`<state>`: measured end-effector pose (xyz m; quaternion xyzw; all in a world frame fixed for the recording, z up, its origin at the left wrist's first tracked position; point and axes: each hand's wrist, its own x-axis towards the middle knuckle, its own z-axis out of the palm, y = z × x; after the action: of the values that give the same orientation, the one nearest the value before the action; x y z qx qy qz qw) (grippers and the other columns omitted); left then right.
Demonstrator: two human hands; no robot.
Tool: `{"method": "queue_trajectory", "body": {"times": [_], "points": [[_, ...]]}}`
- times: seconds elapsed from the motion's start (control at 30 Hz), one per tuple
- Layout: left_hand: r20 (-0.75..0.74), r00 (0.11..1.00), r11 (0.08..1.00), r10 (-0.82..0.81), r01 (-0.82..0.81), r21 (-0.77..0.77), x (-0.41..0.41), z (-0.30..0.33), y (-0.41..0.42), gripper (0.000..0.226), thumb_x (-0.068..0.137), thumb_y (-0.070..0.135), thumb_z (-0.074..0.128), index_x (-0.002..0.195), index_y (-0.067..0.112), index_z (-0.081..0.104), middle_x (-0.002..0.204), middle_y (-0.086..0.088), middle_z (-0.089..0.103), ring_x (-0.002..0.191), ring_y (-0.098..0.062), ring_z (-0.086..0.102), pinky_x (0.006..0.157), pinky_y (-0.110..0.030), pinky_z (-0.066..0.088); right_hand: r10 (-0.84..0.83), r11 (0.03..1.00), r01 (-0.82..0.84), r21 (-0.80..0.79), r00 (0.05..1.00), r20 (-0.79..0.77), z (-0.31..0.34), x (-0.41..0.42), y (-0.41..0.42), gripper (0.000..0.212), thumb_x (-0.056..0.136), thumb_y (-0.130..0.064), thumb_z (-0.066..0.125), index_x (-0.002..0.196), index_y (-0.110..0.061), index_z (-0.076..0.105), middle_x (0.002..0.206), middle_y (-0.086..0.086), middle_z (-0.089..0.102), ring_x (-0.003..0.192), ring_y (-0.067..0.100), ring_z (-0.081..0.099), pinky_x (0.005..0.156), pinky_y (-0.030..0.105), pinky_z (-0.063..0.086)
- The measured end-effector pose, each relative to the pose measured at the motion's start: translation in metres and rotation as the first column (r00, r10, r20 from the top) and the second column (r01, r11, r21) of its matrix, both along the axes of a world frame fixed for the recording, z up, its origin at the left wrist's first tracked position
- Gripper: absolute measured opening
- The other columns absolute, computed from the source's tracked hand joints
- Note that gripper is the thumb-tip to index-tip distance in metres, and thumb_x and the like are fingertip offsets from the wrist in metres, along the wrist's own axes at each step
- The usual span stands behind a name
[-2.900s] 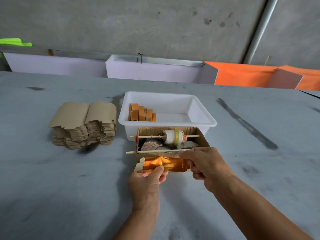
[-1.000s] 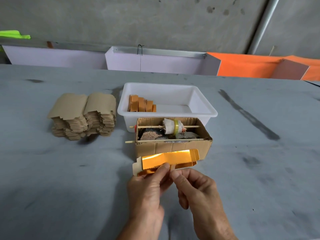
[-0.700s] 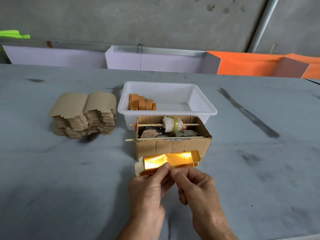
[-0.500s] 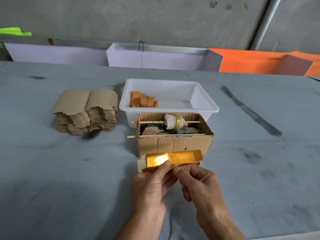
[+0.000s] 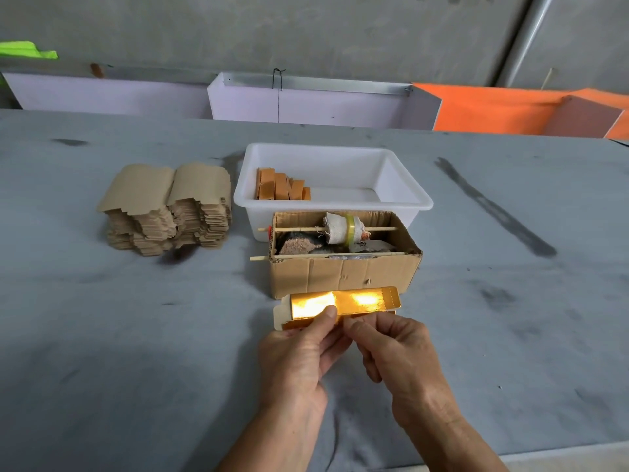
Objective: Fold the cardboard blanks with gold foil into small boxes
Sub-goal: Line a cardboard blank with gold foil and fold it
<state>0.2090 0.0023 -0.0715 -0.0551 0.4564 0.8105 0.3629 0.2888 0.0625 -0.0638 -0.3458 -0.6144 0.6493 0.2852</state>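
A cardboard blank with gold foil (image 5: 360, 301) is held just above the grey table, in front of the brown box. Its foil side faces me and glares with reflected light; a bare cardboard flap shows at its left end. My left hand (image 5: 299, 356) pinches its lower edge near the middle, thumb on the foil. My right hand (image 5: 394, 352) pinches the same lower edge just to the right, fingertips close to the left thumb. The blank's lower part is hidden behind my fingers.
A stack of plain cardboard blanks (image 5: 166, 207) lies at the left. A white plastic tub (image 5: 405, 195) holds several orange folded boxes (image 5: 280, 189). In front of it stands a brown cardboard box (image 5: 343, 275) with sticks and a tape roll (image 5: 345, 228) across its top.
My right hand left the blank's right end and came to its lower edge beside the left hand. The blank moved away from the brown box toward me, and its foil face tilted up.
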Motion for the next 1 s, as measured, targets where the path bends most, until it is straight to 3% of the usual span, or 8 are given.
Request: {"method": "queue_trajectory", "body": {"times": [0.83,1.0], "points": [[-0.016,1.000,1.000,0.000,0.000,-0.017,-0.0002,-0.0026,-0.0001,0.007,0.076,-0.007,0.066,0.078,0.000,0.065,0.065,-0.014,0.071,0.057,-0.023,0.070,0.053,-0.031,0.059,0.032,0.999,-0.033,0.016,0.999,0.041,-0.0017,-0.0044,0.0019,0.046,0.080,-0.004,0.066,0.038,-0.017,0.055,0.040,-0.006,0.043,0.039,0.005,0.033,0.039,0.016,0.030],[-0.019,1.000,1.000,0.007,-0.008,-0.024,-0.0007,-0.0034,-0.0010,0.008,0.076,-0.007,0.067,0.077,0.000,0.065,0.065,-0.014,0.070,0.057,-0.024,0.070,0.053,-0.031,0.059,0.038,0.999,-0.038,-0.001,0.997,0.068,-0.0002,-0.0040,0.0030,0.036,0.079,-0.003,0.066,0.045,-0.008,0.055,0.045,0.002,0.039,0.042,0.009,0.030,0.040,0.019,0.028]]}}
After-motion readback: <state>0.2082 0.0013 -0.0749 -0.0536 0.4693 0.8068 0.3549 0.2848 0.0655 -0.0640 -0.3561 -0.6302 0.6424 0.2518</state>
